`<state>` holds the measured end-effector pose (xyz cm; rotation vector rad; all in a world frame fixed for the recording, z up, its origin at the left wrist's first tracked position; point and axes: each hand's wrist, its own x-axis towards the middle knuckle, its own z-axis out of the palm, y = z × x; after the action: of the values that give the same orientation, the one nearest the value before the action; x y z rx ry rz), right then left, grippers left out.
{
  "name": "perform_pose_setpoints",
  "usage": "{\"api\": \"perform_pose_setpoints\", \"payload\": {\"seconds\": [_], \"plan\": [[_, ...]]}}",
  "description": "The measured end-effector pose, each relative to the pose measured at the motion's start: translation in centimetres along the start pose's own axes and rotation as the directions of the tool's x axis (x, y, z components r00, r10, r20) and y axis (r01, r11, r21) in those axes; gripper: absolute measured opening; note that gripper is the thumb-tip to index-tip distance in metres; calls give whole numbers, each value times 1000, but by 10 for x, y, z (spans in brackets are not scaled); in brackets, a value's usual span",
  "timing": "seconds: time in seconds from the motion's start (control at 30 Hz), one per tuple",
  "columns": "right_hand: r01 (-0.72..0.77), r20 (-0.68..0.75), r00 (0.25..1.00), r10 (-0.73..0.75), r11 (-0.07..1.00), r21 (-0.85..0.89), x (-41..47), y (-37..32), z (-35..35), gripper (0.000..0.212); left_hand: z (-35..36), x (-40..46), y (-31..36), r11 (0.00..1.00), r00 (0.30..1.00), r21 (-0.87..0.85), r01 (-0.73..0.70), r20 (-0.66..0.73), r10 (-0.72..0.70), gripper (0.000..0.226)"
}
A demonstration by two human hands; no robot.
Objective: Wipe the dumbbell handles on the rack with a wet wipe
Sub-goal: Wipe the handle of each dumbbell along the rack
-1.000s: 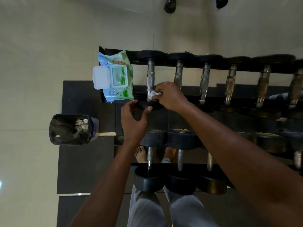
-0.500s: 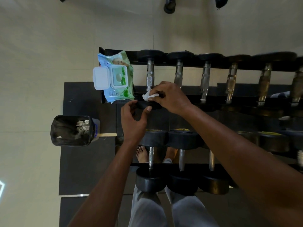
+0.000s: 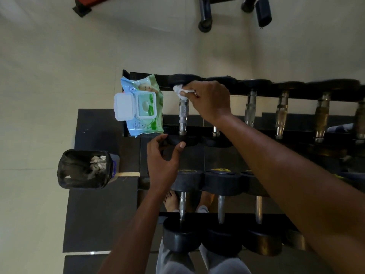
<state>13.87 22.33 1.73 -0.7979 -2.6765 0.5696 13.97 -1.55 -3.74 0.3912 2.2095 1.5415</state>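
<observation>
A dark dumbbell rack (image 3: pixel 296 96) holds a top row of dumbbells with metal handles. My right hand (image 3: pixel 209 99) grips a crumpled white wet wipe (image 3: pixel 180 91) at the far end of the leftmost dumbbell's knurled handle (image 3: pixel 183 115), against its far black head. My left hand (image 3: pixel 164 157) holds that dumbbell's near black head (image 3: pixel 189 140), thumb and fingers around it. A lower row of dumbbells (image 3: pixel 221 184) sits closer to me.
An open blue-green pack of wet wipes (image 3: pixel 141 107) lies on the rack's left end. A black bin (image 3: pixel 85 169) with used wipes stands on the floor to the left. Black floor mats lie under the rack. My bare feet show below.
My right hand has slid the wipe along the leftmost handle, from its near end up to its far end. My left hand has stayed on the near head.
</observation>
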Motion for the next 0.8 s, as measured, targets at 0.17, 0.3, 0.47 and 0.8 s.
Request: {"api": "perform_pose_setpoints", "payload": {"seconds": [0.17, 0.3, 0.47, 0.8], "plan": [[-30, 25, 999, 30, 999, 10, -5, 0, 1, 29, 0, 0, 0, 1000, 1000, -14, 12, -6, -12, 51], [-11, 15, 1000, 11, 1000, -16, -3, -2, 0, 30, 1, -1, 1, 1000, 1000, -18, 18, -15, -18, 49], [19, -6, 1000, -20, 988, -152, -4, -14, 2, 31, 0, -2, 4, 1000, 999, -17, 26, -19, -27, 48], [-26, 58, 998, 39, 979, -202, 4, -36, 8, 27, -2, -4, 12, 997, 998, 54, 62, 9, -62, 56]]}}
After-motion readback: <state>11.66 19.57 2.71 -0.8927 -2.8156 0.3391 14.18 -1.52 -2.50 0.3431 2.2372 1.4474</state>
